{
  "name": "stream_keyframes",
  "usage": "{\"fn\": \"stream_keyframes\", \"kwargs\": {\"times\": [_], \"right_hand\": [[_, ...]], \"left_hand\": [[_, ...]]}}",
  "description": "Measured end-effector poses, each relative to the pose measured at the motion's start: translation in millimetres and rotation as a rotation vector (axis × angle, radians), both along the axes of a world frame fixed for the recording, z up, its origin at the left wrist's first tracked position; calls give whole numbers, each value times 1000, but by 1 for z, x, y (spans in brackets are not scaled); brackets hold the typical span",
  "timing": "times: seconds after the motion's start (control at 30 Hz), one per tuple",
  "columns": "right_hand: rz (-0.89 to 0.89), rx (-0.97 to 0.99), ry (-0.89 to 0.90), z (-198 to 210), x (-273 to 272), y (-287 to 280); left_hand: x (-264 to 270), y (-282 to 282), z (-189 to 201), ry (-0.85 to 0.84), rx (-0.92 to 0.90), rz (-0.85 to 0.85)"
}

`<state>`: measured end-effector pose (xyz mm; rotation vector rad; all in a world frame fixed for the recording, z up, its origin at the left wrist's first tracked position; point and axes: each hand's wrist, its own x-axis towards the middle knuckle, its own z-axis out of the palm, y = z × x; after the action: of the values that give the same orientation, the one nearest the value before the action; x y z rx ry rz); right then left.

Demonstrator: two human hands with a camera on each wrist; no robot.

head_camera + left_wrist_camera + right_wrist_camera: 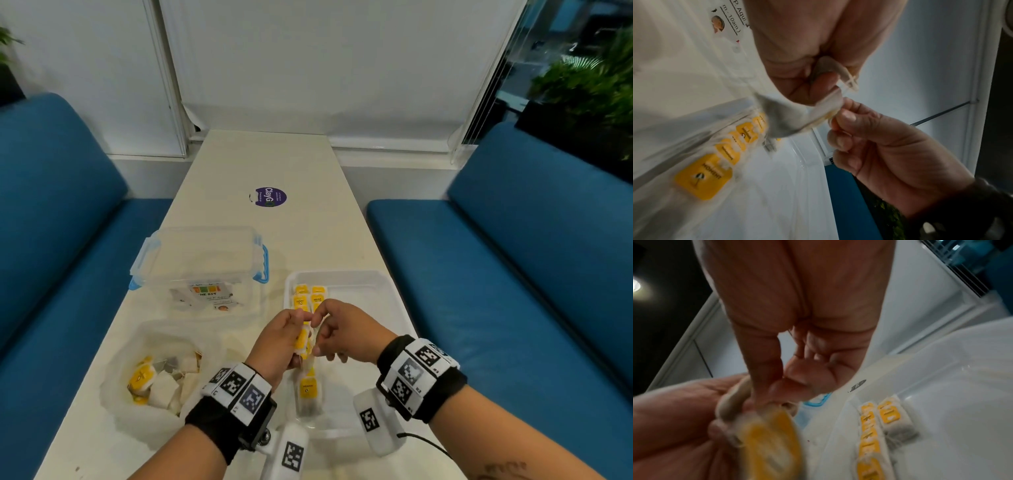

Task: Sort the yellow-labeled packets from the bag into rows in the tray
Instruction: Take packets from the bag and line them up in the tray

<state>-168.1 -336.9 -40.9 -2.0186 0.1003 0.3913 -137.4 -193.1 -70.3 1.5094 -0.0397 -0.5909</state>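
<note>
Item: yellow-labeled packets (pixel 303 339), a small bunch gripped in the curled left hand (pixel 279 337), long axis hanging down from its fingers. The right hand (pixel 337 330) pinches one packet's top edge, thumb against forefinger. Tray (pixel 373 284) lies just beyond and below both sets of fingertips, nearer the right hand; rows begun there. Bag (pixel 154 373) lies left of the left hand. Packet count in the bunch is blurred, hidden by fingers.

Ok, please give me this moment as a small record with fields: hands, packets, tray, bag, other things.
left hand: grips yellow-labeled packets
right hand: pinches the same packets from the other side
tray: holds packets in two rows along its left side
bag: open, more packets inside
container: clear, blue clips, behind the bag
</note>
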Motion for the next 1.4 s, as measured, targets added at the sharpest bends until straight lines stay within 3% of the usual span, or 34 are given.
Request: {"fn": "stream_keyframes", "kwargs": {"times": [0.13, 0.23, 0.33, 0.4, 0.6, 0.77, 0.97, 1.1, 1.27, 1.4], "right_hand": [[-26, 106, 26, -3, -2, 10], [-41, 36, 36, -5, -1, 12], [-59, -237, 28, -4, 5, 2], [23, -454, 39, -3, 7, -4], [351, -840, 397, -20, 12, 6], [410, -789, 547, -29, 21, 11], [480, -813, 556, -44, 30, 12], [447, -707, 572, -34, 32, 13], [96, -149, 527, 2, 32, -1], [-144, 163, 487, 19, 37, -13]], "left_hand": [[-3, -1, -4, 81, -50, 19], [-6, 0, -5, 112, -84, 60], [-3, 6, -7, 94, -64, 110], [0, 10, -9, 91, -54, 133], [2, 11, -14, 111, -25, 130], [1, 11, -18, 118, -5, 102], [1, 14, -17, 94, 9, 105], [2, 18, -19, 84, 8, 120], [7, 18, -18, 63, -22, 80], [8, 13, -14, -30, -45, -70]]}}
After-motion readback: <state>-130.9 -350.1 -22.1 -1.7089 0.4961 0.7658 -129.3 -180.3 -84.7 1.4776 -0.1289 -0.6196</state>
